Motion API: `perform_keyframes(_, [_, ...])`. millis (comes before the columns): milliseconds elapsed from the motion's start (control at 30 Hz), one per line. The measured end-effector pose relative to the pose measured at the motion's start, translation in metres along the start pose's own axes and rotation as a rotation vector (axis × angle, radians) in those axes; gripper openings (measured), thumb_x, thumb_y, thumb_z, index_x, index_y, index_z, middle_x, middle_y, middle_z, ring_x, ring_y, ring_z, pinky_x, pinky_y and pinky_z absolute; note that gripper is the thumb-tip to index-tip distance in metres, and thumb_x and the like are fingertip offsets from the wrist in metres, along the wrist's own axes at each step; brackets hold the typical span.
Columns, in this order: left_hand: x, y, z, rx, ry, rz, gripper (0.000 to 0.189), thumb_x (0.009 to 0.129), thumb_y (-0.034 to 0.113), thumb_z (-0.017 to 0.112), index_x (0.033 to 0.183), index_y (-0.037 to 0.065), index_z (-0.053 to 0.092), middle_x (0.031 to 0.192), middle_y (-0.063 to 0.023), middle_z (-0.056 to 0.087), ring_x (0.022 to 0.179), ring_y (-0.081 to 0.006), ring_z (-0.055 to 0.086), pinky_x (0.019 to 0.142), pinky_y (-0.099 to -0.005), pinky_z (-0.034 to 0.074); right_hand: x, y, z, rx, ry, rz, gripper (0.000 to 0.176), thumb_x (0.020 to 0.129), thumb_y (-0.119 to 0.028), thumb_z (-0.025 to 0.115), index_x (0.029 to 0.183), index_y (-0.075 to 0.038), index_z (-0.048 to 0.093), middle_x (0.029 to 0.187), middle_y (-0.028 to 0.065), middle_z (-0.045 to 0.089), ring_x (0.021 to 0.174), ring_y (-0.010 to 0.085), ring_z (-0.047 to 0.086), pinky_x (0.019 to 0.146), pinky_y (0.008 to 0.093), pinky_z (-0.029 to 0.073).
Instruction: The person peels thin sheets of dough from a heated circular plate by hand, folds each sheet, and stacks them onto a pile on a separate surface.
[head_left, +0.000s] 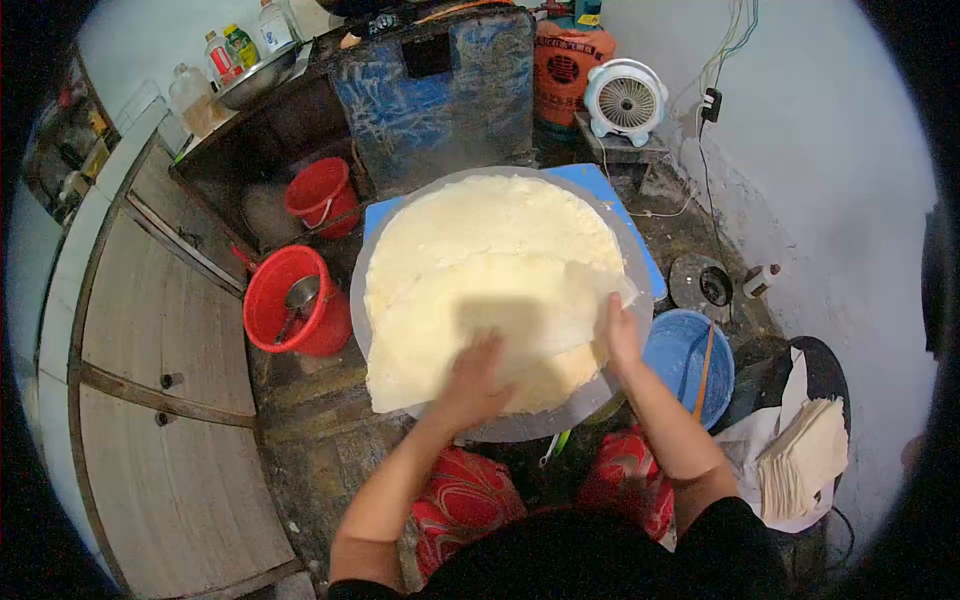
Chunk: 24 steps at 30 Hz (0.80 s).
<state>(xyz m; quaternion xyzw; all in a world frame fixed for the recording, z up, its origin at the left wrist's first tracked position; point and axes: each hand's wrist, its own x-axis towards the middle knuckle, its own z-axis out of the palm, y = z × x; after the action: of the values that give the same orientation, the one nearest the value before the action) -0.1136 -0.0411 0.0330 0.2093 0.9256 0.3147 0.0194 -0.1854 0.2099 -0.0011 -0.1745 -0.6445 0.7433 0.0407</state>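
Note:
A wide round of thin, pale yellow pancake sheets (490, 215) covers most of a grey round board (648, 345). One upper sheet (430, 310) lies across the lower part, folded or overlapping, with its corner at the right edge. My left hand (478, 382), a little blurred, lies over the near part of this sheet with its fingers spread. At the right rim, my right hand (622, 338) pinches the edge of the upper sheet between thumb and fingers. A dark shadow falls on the sheet beyond my left hand.
Under the board is a blue surface (640, 245). Two red buckets (285, 265) stand at the left. A blue basin (725, 370) with a wooden stick sits at the right, near a stack of folded sheets (800, 465). A fan (627, 100) stands behind.

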Motion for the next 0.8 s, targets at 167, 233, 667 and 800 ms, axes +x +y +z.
perform_keyframes(167, [0.044, 0.032, 0.056, 0.195, -0.287, -0.029, 0.08, 0.081, 0.048, 0.049, 0.134, -0.005, 0.021, 0.14, -0.0249, 0.015, 0.133, -0.037, 0.008, 0.105, -0.0492, 0.012, -0.032, -0.043, 0.052, -0.513, -0.266, -0.28, 0.043, 0.092, -0.034, 0.038, 0.095, 0.007, 0.053, 0.08, 0.0225, 0.058, 0.074, 0.0315, 0.057, 0.068, 0.0369, 0.044])
perform_keyframes(233, [0.039, 0.041, 0.059, 0.452, -0.503, 0.008, 0.073, 0.081, 0.044, 0.05, 0.132, -0.002, 0.027, 0.139, -0.0227, 0.021, 0.131, -0.0354, 0.014, 0.103, -0.0514, 0.014, -0.042, -0.026, 0.078, -0.782, -0.502, -0.329, 0.049, 0.09, -0.034, 0.039, 0.124, 0.002, 0.035, 0.122, 0.024, 0.042, 0.113, 0.0341, 0.042, 0.093, 0.0372, 0.035])
perform_keyframes(667, [0.013, 0.024, -0.023, -0.01, -0.713, 0.043, 0.059, 0.082, 0.036, 0.052, 0.131, 0.009, 0.034, 0.138, -0.0165, 0.028, 0.128, -0.0317, 0.024, 0.104, -0.0447, 0.021, -0.004, -0.019, 0.084, -0.89, -0.952, -0.241, 0.031, 0.074, -0.019, 0.055, 0.101, -0.008, 0.06, 0.1, 0.0149, 0.061, 0.092, 0.0239, 0.058, 0.079, 0.0346, 0.046])
perform_keyframes(800, [-0.02, 0.001, 0.003, 0.393, -0.086, -0.026, 0.066, 0.084, 0.043, 0.048, 0.132, 0.002, 0.029, 0.141, -0.0132, 0.024, 0.132, -0.032, 0.015, 0.103, -0.0527, 0.013, 0.014, -0.065, 0.094, -0.985, -0.479, -0.629, 0.019, 0.079, -0.009, 0.048, 0.091, -0.009, 0.062, 0.102, 0.0077, 0.06, 0.091, 0.0215, 0.059, 0.075, 0.0347, 0.046])
